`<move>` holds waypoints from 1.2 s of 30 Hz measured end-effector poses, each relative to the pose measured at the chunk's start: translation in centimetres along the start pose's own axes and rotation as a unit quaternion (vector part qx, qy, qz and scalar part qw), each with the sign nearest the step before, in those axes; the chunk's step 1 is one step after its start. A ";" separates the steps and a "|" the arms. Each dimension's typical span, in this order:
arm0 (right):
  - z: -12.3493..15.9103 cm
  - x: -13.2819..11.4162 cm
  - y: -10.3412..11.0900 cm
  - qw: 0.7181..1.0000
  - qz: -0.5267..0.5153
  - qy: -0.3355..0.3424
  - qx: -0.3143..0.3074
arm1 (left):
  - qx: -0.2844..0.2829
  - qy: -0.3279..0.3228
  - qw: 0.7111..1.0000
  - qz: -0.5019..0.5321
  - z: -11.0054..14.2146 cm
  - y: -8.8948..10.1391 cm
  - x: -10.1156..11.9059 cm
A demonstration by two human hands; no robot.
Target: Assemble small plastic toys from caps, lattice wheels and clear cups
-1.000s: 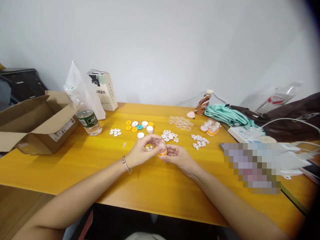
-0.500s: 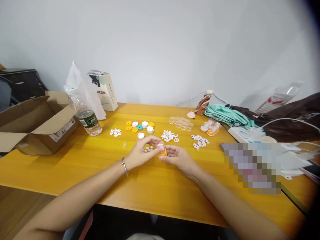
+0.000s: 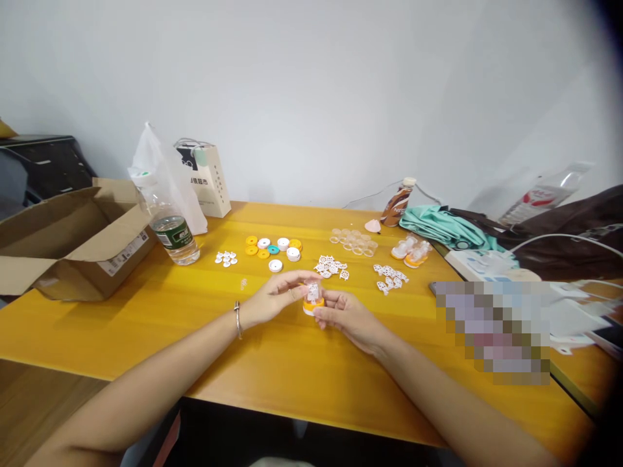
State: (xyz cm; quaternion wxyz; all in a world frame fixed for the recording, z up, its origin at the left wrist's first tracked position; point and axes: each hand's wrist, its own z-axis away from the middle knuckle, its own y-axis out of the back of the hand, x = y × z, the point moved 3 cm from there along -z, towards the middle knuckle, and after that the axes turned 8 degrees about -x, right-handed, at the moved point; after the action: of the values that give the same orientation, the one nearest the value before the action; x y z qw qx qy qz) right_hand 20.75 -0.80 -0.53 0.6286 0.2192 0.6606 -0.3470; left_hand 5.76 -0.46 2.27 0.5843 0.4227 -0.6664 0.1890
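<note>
Between my hands is a small clear-domed plastic piece (image 3: 313, 298) with an orange and white base and white parts inside. It stands upright above the near half of the table. My left hand (image 3: 277, 295) grips its clear top with thumb and fingers. My right hand (image 3: 348, 318) pinches the base from the right. Just beyond lie white openwork plastic pieces (image 3: 331, 264), with more white pieces (image 3: 389, 277) to the right. Orange, white and teal round bases (image 3: 275, 249) sit behind my left hand. Clear cups (image 3: 353, 241) stand farther back.
At the left are a cardboard box (image 3: 111, 259) and a water bottle (image 3: 176, 241). Small white discs (image 3: 226, 259) lie beside the bottle. Similar domed pieces (image 3: 411, 250), a brown drink bottle (image 3: 398, 202), teal cloth (image 3: 438, 227) and a power strip (image 3: 467, 259) occupy the right side.
The domed piece has turned from tilted to upright, showing its white base and inner parts more clearly. My right hand has moved slightly down; both hands stay on the piece.
</note>
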 end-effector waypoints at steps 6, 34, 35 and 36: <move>-0.1 0.0 0.0 1.000 -0.010 -0.002 0.014 | 0.049 0.007 0.998 0.039 -0.1 -0.3 -0.4; -0.2 0.2 -0.2 1.000 0.001 0.029 0.003 | 0.046 -0.029 0.995 0.085 0.3 -0.7 0.0; -0.2 0.2 -0.3 1.000 0.000 0.029 0.001 | 0.053 -0.029 0.996 0.064 0.3 -0.6 0.0; -0.2 0.2 -0.3 1.000 -0.001 0.029 -0.001 | 0.050 -0.030 0.997 0.058 0.3 -0.5 -0.1</move>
State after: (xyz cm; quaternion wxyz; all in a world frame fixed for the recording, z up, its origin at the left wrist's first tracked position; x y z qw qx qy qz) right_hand 20.38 -0.90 -0.67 0.6091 0.2284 0.6789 -0.3405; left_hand 6.02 -0.94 2.01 0.5299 0.4178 -0.6968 0.2431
